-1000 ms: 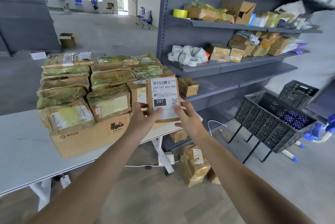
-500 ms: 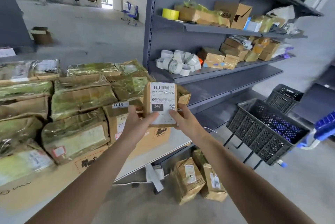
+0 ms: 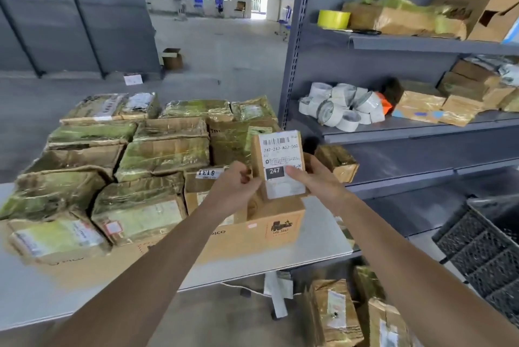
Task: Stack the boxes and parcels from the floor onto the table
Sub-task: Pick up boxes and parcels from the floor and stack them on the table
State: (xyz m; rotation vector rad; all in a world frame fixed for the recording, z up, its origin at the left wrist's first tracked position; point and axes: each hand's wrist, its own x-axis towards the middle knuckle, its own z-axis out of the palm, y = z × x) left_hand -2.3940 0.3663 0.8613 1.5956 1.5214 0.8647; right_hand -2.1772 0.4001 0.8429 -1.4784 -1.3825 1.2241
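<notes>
A small brown box [image 3: 278, 150] with a white barcode label reading 247 is held upright between both hands. My left hand [image 3: 236, 186] grips its left side and my right hand [image 3: 311, 178] grips its right side, thumb on the label. The box hovers over the right end of a stack of taped cardboard parcels [image 3: 157, 155] that rests on a large flat carton [image 3: 252, 234] on the white table [image 3: 317, 248]. Two taped parcels [image 3: 334, 315] stand on the floor under the table's right end.
A grey metal shelf unit [image 3: 393, 127] stands right of the table, holding tape rolls [image 3: 342, 105], parcels and a yellow tape roll [image 3: 333, 18]. A small parcel [image 3: 337, 161] lies on a lower shelf beside my right hand. A black mesh basket [image 3: 483, 248] is at far right.
The view swung back leftward and closer to the table. Both hands carried the labelled box forward over the right end of the stack, and my right thumb now lies on the label.
</notes>
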